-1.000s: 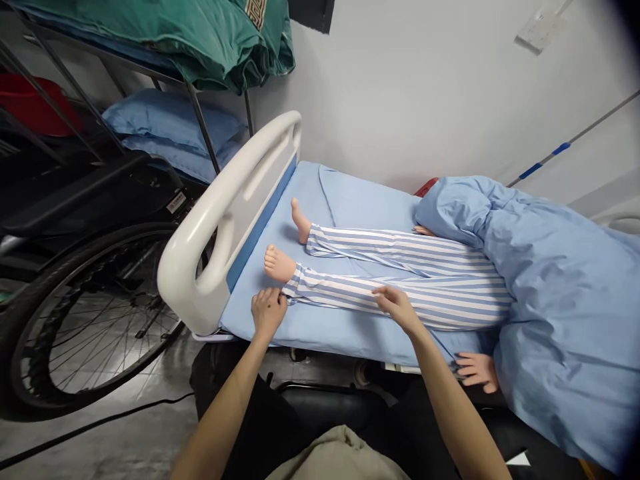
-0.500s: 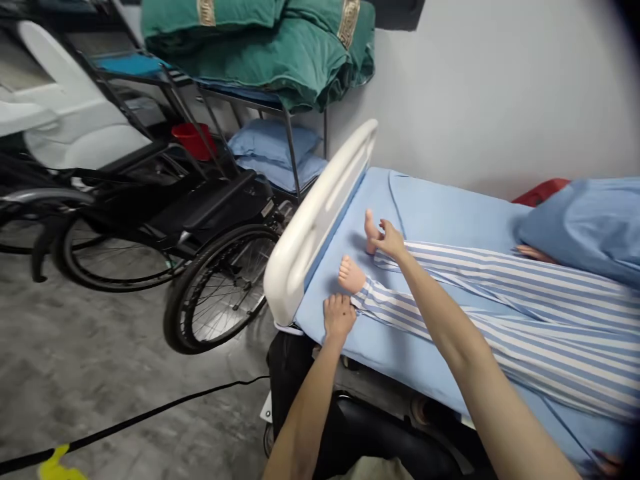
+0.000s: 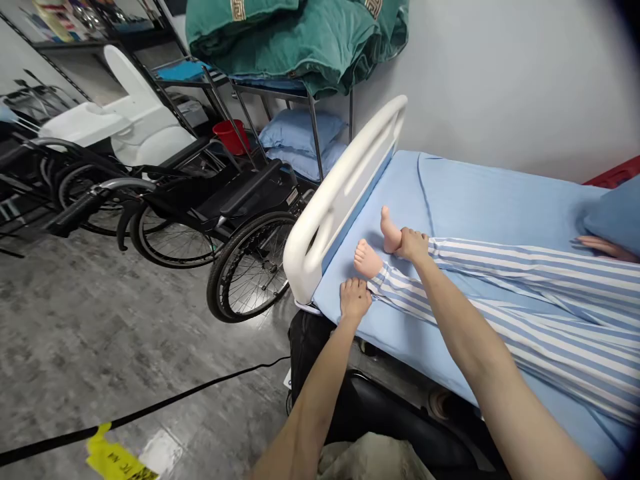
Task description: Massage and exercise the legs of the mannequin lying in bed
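Two smooth, manikin-like legs in blue-and-white striped trousers (image 3: 540,267) lie along a bed with a light blue sheet (image 3: 480,187). My right hand (image 3: 413,245) is wrapped round the ankle of the far foot (image 3: 390,230), whose toes point up. Close to the near foot (image 3: 368,259), my left hand (image 3: 355,299) lies on the mattress edge with its fingers stretched out, beside the trouser cuff. It holds nothing. At the right edge, another hand (image 3: 607,247) of the lying figure shows partly from under blue cloth.
A white footboard (image 3: 345,193) rises at the bed's end. Beyond it stand a black wheelchair (image 3: 250,260) and a rack with green bedding (image 3: 310,47) and blue pillows (image 3: 303,130). A black strap (image 3: 200,390) with a yellow tag (image 3: 117,460) crosses above the floor.
My right hand has moved from over the far foot to its ankle and closed round it. My left hand stays on the mattress edge. The view has shifted left.
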`<state>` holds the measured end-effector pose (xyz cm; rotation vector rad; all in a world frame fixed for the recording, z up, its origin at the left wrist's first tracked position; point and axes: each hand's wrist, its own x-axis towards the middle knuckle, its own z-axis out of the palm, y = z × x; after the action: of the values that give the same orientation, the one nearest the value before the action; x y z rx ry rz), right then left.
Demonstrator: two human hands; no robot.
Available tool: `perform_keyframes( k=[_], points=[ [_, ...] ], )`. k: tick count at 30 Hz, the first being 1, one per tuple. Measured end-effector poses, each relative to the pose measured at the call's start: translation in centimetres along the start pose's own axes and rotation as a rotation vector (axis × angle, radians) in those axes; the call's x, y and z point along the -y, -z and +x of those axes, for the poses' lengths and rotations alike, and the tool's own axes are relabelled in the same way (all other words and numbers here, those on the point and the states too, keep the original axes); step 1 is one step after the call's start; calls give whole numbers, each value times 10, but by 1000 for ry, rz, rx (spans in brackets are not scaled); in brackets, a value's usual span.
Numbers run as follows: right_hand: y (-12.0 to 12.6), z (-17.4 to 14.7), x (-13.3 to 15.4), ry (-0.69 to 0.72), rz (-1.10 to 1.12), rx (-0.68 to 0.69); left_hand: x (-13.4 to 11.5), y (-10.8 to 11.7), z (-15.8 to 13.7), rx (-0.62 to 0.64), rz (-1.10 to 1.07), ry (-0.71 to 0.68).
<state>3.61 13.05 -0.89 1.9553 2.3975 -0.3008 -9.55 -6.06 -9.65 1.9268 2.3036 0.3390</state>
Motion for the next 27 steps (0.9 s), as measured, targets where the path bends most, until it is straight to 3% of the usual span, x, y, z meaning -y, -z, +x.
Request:
perform_keyframes(
  k=[7, 15, 19, 22, 24, 27],
  points=[
    [13, -29, 7, 48, -9, 119, -2, -2, 2, -32, 18, 17],
    [3, -32, -1, 102, -43, 284, 3, -3, -1, -118, 20, -37],
    [-2, -27, -6, 101, -38, 292, -11, 25, -25, -186, -89, -69],
    [-4, -27, -9, 114, -20, 270, -41, 64, -40, -275, -217, -279],
    [-6, -31, -11, 105, 18, 221, -69, 88, -34, -289, -286, -340],
    [-13, -42, -6, 173, 117, 116, -107, 109, 1, -189, -332, -343]
  ],
)
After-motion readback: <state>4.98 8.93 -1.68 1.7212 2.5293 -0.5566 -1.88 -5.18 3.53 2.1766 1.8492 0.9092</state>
